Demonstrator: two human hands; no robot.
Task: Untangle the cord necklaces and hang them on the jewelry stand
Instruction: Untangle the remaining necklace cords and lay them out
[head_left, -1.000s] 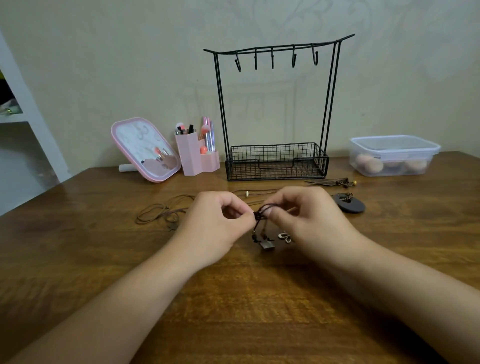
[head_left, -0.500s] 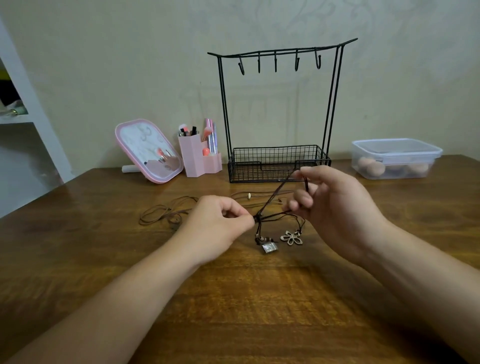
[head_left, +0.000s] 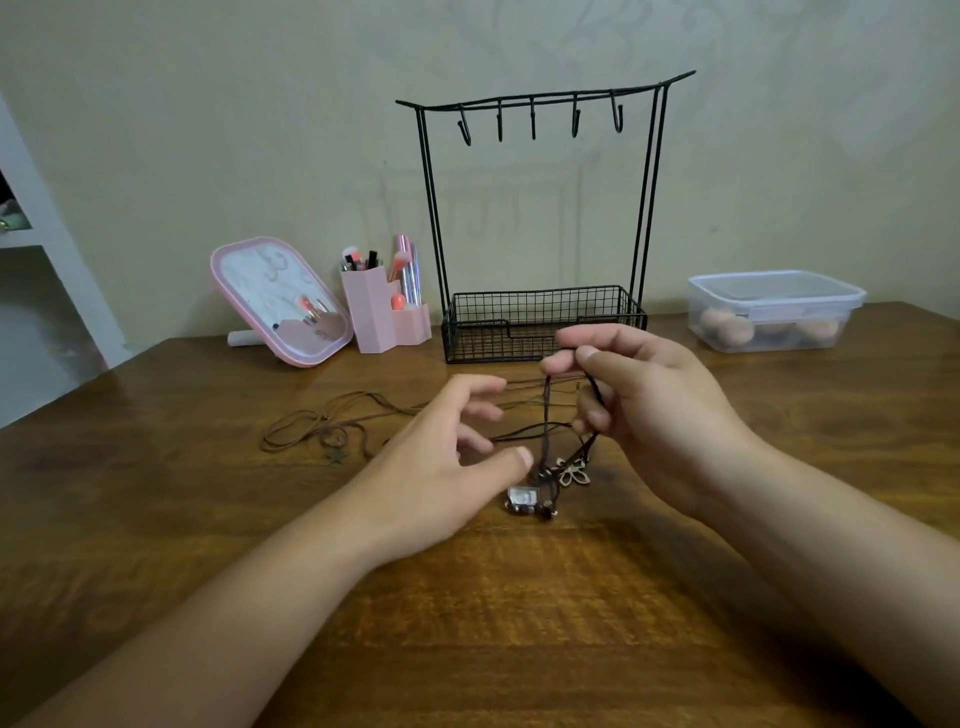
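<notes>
A tangle of dark cord necklaces (head_left: 546, 431) hangs from my right hand (head_left: 644, 405), which pinches the cords above the table. Their pendants rest on the wood: a small square silver one with beads (head_left: 523, 498) and a pale flower-shaped one (head_left: 572, 474). My left hand (head_left: 447, 467) hovers just left of the tangle, fingers spread, holding nothing. More brown cord with a small star pendant (head_left: 322, 428) lies loose to the left. The black wire jewelry stand (head_left: 540, 208) stands behind, its several hooks bare and its basket base empty.
A pink mirror (head_left: 280, 301) and a pink holder with makeup brushes (head_left: 382, 312) stand at the back left. A clear lidded box with round sponges (head_left: 774, 312) sits at the back right. A white shelf (head_left: 47, 249) borders the wooden table (head_left: 519, 623) on the left.
My left hand has let go of the knot and opened. My right hand kept the cords raised, and the pendants now dangle down to the table.
</notes>
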